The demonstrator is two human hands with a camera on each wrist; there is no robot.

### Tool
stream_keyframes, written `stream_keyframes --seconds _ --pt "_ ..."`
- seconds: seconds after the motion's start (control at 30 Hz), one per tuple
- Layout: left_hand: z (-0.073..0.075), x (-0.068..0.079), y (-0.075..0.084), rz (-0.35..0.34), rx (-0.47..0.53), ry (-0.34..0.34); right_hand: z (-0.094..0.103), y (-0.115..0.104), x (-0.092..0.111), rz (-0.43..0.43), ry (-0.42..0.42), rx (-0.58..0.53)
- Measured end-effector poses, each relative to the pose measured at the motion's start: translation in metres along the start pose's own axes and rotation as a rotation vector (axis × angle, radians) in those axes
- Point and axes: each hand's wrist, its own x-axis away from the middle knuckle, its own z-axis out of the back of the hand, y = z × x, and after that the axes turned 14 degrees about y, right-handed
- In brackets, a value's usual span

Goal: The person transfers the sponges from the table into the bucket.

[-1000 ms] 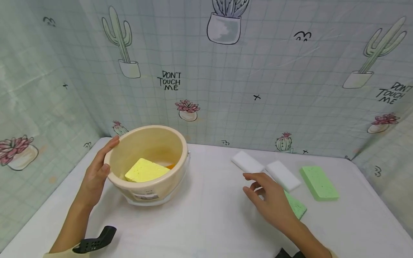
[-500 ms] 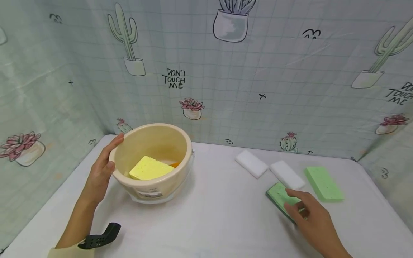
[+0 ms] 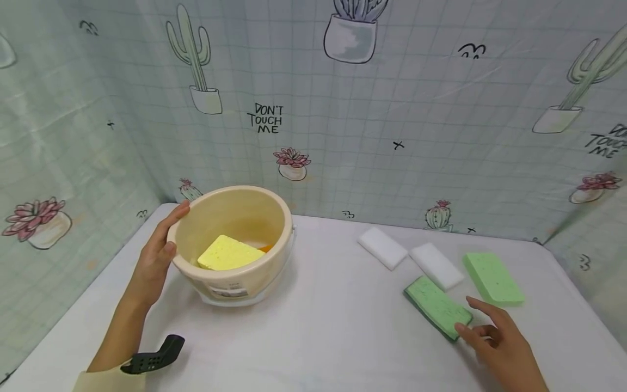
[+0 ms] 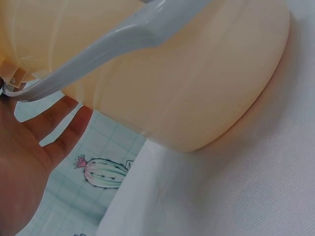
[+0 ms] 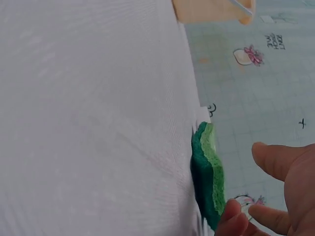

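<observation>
A cream bucket stands on the left of the white table and holds a yellow sponge and a bit of something orange. My left hand rests against its left rim, with straight fingers touching the outside in the left wrist view. A green sponge with a dark green scouring side lies on the table at right. My right hand is at its near right end, fingers spread in a loose curve, thumb tip right at the sponge's corner; nothing is held.
Two white sponge pads lie just behind the green sponge. A thicker light green sponge lies to the right. A printed cactus cloth hangs behind the table and along both sides.
My right hand has moved right and toward me, from left of the sponges, across the green sponge to its near end. The sponges stay in place. The left hand keeps touching the bucket.
</observation>
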Motion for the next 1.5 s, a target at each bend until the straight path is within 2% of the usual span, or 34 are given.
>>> stream_keyframes --seconds 0.13,0.23,0.37,0.63,0.93,1.33,1.5 --pt "0.001 0.000 -0.001 0.001 0.008 0.021 -0.003 0.004 -0.005 -0.068 -0.059 -0.058" --pt "0.002 0.000 -0.002 0.001 0.013 0.033 -0.006 0.007 -0.007 -0.060 -0.065 -0.082" --pt "0.003 0.000 -0.001 -0.002 0.026 0.031 -0.009 0.008 -0.008 -0.062 -0.069 -0.094" --pt "0.005 -0.001 0.000 -0.003 0.020 0.002 -0.013 0.005 -0.006 -0.171 -0.093 -0.124" --pt "0.004 0.001 -0.003 0.007 0.079 0.000 -0.016 0.008 -0.004 -0.125 -0.062 -0.114" --pt "0.002 0.000 -0.002 0.016 0.070 -0.005 -0.014 0.011 -0.005 -0.086 -0.077 -0.084" --pt "-0.001 -0.002 -0.003 0.018 0.052 -0.010 -0.014 0.013 -0.005 -0.100 -0.075 -0.075"
